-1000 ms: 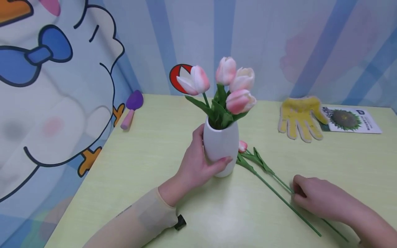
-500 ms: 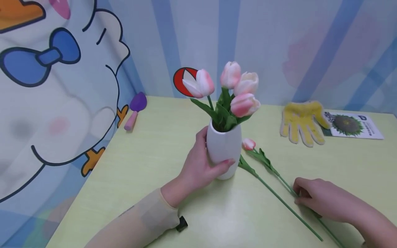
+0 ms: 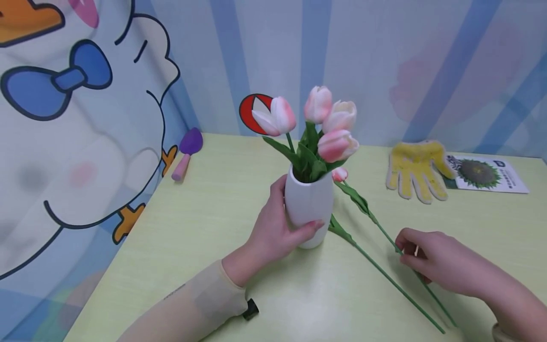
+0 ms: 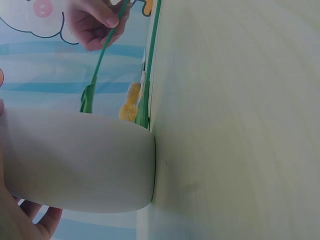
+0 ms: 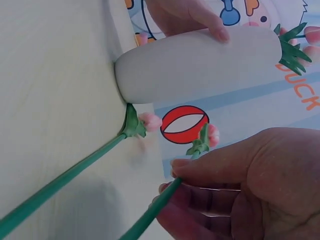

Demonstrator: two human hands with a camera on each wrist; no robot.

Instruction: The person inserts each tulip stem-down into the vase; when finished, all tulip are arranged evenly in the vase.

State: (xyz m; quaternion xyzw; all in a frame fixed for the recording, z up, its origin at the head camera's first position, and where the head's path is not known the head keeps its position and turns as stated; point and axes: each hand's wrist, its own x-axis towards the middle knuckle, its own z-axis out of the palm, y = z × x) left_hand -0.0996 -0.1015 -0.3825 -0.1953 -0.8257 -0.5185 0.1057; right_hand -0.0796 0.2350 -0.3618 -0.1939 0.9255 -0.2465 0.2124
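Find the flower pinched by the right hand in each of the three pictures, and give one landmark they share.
Head: right of centre; the flower slants from the right hand up-left beside the white vase.
Left wrist: upper left; its stem runs down to a leaf partly hidden by the white vase.
Right wrist: lower middle; its bloom shows beside the printed red ball.
Shared landmark: the white vase, held by the left hand.

The pale worktop [image 3: 213,213] carries a white vase [image 3: 309,202] at centre, a green-stemmed flower [image 3: 384,273] lower right, a trowel [image 3: 186,153] upper left and, at right, a yellow glove [image 3: 415,166] overlapping a card [image 3: 491,175].
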